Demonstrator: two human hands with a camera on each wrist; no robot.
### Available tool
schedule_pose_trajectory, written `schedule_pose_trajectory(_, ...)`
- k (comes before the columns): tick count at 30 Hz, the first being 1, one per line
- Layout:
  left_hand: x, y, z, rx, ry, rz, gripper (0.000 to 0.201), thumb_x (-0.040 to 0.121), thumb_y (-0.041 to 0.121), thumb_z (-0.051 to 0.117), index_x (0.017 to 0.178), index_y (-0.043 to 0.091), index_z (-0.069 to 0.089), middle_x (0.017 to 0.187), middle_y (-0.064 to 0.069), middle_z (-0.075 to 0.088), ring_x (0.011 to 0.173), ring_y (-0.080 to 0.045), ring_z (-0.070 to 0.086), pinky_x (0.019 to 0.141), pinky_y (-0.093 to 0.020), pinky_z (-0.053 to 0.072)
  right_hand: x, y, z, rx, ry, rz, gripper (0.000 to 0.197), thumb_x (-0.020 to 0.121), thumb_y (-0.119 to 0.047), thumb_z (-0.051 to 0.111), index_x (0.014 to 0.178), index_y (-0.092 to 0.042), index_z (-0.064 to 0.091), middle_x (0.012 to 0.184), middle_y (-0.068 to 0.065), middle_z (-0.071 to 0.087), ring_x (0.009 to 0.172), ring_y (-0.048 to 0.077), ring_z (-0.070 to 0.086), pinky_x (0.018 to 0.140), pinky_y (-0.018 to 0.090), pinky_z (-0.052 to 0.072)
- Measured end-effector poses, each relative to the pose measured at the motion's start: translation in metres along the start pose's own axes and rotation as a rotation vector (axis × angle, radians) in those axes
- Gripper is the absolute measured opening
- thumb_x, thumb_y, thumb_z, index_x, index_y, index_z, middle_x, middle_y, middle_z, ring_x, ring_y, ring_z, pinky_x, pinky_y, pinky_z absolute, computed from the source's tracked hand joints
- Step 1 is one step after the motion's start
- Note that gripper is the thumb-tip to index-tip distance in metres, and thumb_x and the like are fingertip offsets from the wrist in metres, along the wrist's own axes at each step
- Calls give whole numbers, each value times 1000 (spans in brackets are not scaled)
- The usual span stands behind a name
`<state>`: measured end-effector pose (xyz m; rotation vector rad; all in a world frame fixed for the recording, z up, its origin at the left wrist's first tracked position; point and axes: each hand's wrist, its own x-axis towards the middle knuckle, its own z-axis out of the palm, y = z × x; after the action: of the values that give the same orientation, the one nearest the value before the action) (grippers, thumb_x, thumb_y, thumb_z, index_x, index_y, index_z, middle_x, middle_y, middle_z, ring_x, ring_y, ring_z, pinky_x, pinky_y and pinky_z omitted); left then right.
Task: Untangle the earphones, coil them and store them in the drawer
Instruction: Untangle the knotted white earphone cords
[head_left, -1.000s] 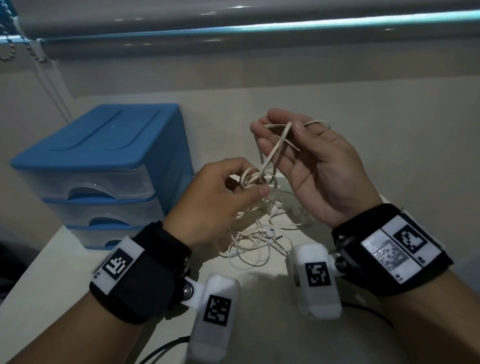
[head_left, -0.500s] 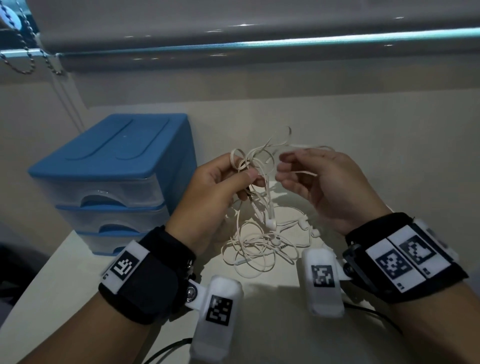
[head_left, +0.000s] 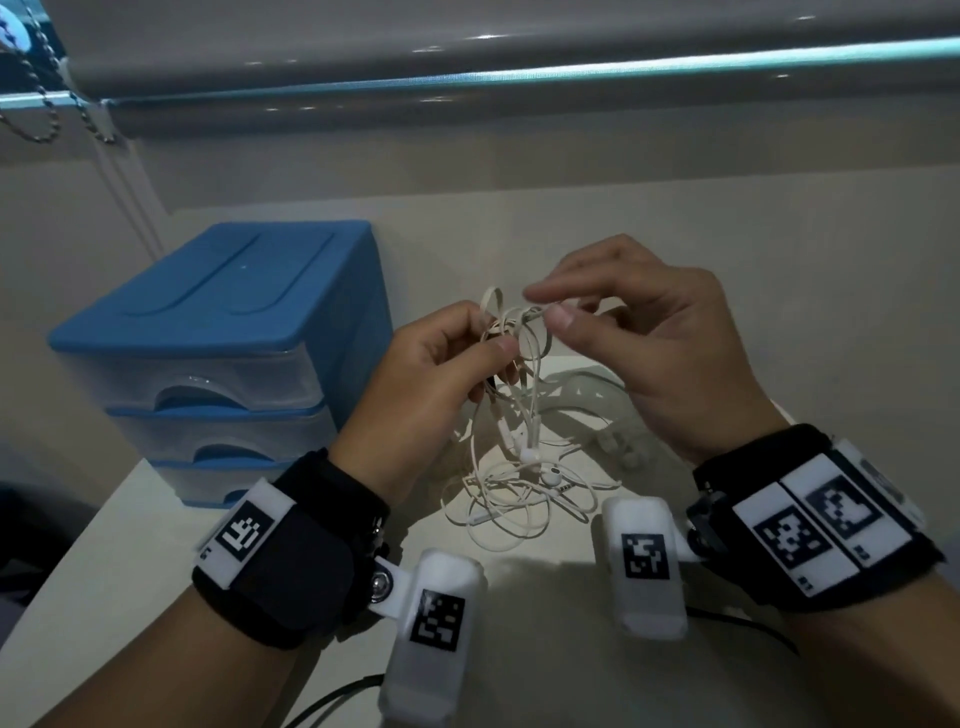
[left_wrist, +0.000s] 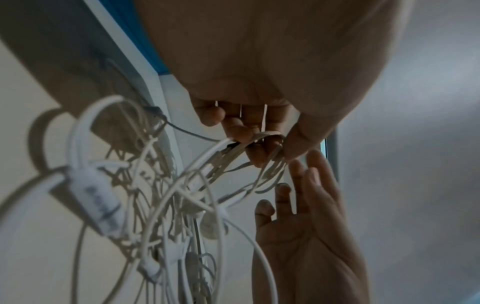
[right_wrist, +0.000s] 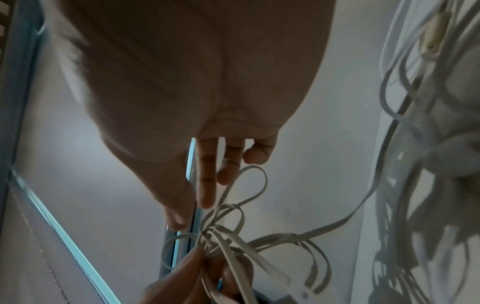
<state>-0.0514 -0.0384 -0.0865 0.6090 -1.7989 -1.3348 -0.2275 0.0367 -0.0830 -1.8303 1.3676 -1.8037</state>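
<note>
Left hand (head_left: 436, 364) pinches the earphones (head_left: 511, 338) knot, the rest dangling toward 6 o'clock. Right hand (head_left: 660, 343) fingers sit apart at the knot's 3 o'clock, can't tell if touching.

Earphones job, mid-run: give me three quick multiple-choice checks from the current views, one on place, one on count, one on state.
1. Where is the drawer unit?
A. left of the hands
B. right of the hands
C. under the earphones

2. How many drawers does it show?
A. one
B. three
C. five

3. What state are the earphones in?
A. coiled
B. stored
C. tangled

Key:
1 A, it stands beside the left hand, away from the right hand.
2 B, three clear fronts are stacked.
3 C, the left hand pinches a knot of loops while the rest trails onto the table.
</note>
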Motion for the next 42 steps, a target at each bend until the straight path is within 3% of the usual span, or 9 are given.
schedule_pose_trajectory(6, -1, 1, 0, 46, -22, -16, 14, 96, 3, 57, 88, -7, 61, 69, 1, 64, 64, -5, 55, 57, -15, 40, 2, 8, 0, -87, -96, 98, 10, 83, -14, 81, 92, -20, 79, 90, -5, 70, 76, 14, 59, 66, 32, 46)
schedule_pose_trajectory(13, -4, 5, 2, 101, -63, -15, 23, 99, 22, 60, 81, 9, 64, 68, 2, 59, 64, -6, 53, 58, -16, 41, 2, 3, 3, -62, -153, 119, 6, 90, -12, 75, 88, -14, 70, 85, -1, 71, 73, 22, 61, 62, 31, 48)
schedule_pose_trajectory(16, -3, 5, 3, 101, -42, -20, 25, 102, 19, 55, 81, 8, 63, 71, 0, 60, 64, -4, 53, 58, -15, 40, 2, 4, 4, -37, -56, 174, 5, 91, -9, 71, 87, -11, 69, 84, 6, 71, 73, 25, 61, 67, 33, 52)
schedule_pose_trajectory(20, -2, 5, 1, 105, -13, 5, 28, 103, 14, 53, 76, 11, 57, 70, -3, 59, 62, -4, 50, 58, -15, 39, 5, 10, 1, 38, 190, 322, 10, 90, -2, 68, 88, -12, 68, 70, 4, 68, 57, 1, 56, 62, 20, 42)
schedule_pose_trajectory(25, -2, 5, 1, 112, 25, 20, 25, 102, 15, 53, 79, 7, 57, 70, -2, 58, 63, -7, 49, 58, -16, 39, 3, 8, -2, -30, 26, 274, 34, 84, 9, 66, 103, -19, 74, 85, 1, 63, 62, 18, 47, 61, 25, 42)
schedule_pose_trajectory(30, -1, 4, 0, 157, 16, 35, 27, 102, 15, 54, 81, -2, 56, 68, 0, 58, 62, -6, 47, 58, -15, 39, 3, 3, -2, -10, -28, 200, 4, 86, -7, 76, 83, -10, 77, 77, 13, 69, 65, 36, 56, 62, 41, 45)
schedule_pose_trajectory(33, -2, 4, 0, 194, -1, 44, 28, 102, 15, 54, 83, -5, 57, 69, -1, 59, 64, -9, 46, 59, -17, 39, 4, 2, -3, 76, 99, 279, 14, 89, -3, 71, 76, -4, 75, 68, 8, 66, 52, 18, 50, 50, 26, 41)
schedule_pose_trajectory(38, -2, 3, 0, 213, -3, 40, 29, 103, 17, 53, 80, -1, 55, 73, -11, 58, 66, -13, 44, 62, -26, 38, 8, 6, -6, 403, 333, 616, 21, 95, 1, 55, 78, -2, 68, 62, 7, 53, 47, 14, 43, 38, 18, 30)
schedule_pose_trajectory(42, -2, 0, -1, 201, 1, 32, 29, 103, 18, 54, 79, 3, 58, 72, -11, 59, 67, -16, 46, 63, -29, 38, 8, 10, 1, 371, 384, 571, 27, 92, 10, 48, 92, -6, 69, 75, 9, 59, 48, 13, 46, 40, 20, 34)
